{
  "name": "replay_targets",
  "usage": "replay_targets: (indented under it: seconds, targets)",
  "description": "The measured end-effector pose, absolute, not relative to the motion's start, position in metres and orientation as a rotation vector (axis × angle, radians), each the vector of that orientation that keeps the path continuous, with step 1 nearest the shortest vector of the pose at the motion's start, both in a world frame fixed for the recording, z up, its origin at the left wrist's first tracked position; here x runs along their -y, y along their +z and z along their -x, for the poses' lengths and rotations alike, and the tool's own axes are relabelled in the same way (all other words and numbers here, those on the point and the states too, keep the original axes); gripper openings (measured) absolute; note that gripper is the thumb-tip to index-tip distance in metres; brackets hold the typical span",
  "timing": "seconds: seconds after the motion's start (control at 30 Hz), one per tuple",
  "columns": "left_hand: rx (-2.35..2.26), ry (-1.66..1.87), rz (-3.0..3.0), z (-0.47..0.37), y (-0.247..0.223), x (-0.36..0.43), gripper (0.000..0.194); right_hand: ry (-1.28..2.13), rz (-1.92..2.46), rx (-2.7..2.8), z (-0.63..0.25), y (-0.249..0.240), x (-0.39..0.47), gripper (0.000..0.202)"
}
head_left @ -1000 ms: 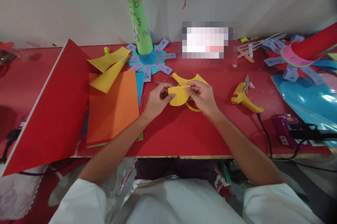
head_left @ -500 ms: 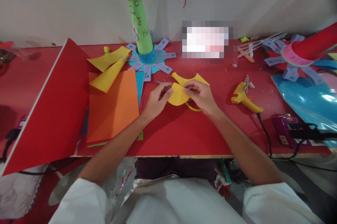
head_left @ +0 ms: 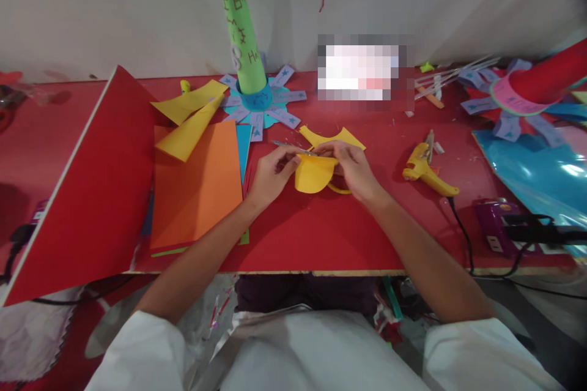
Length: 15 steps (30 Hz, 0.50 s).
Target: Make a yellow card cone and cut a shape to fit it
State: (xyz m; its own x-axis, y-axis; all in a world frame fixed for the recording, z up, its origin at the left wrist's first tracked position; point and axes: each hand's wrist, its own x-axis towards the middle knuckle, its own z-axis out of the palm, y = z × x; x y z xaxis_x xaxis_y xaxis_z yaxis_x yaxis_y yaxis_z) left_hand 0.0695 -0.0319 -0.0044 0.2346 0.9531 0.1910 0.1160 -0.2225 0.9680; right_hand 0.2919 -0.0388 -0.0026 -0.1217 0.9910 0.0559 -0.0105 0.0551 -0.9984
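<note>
A curved yellow paper piece (head_left: pixel 314 174) is held between my two hands over the red table (head_left: pixel 321 232). My left hand (head_left: pixel 277 172) pinches its left edge with thumb and fingers. At its upper right edge, my right hand (head_left: pixel 351 166) has its fingers closed on the paper. Behind the hands lies a yellow paper offcut (head_left: pixel 351 137) with a curved cut-out. Scissors with a yellow handle (head_left: pixel 338 189) rest beneath the paper, partly hidden, their metal tip showing beyond my left fingers.
Orange sheets (head_left: pixel 197 189), yellow scraps (head_left: pixel 190 128) and a standing red board (head_left: pixel 92 189) are on the left. A green paper tube (head_left: pixel 245 36) stands behind. On the right are a yellow glue gun (head_left: pixel 428 171), a purple power block (head_left: pixel 498 226) and a blue sheet (head_left: pixel 536 177).
The yellow piece has gone from a flat rounded shape to a curved, bent one, tilted downward. My right hand has shifted slightly right along its edge.
</note>
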Motion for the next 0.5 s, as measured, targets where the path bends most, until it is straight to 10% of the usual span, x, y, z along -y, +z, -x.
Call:
replay_targets:
  seconds: [0.5]
  targets:
    - [-1.044,1.131,-1.467,-0.0707,-0.0039,0.0303,0.062,1.137,1.207,1.372,-0.2908,-0.0028,0.0406,0.056]
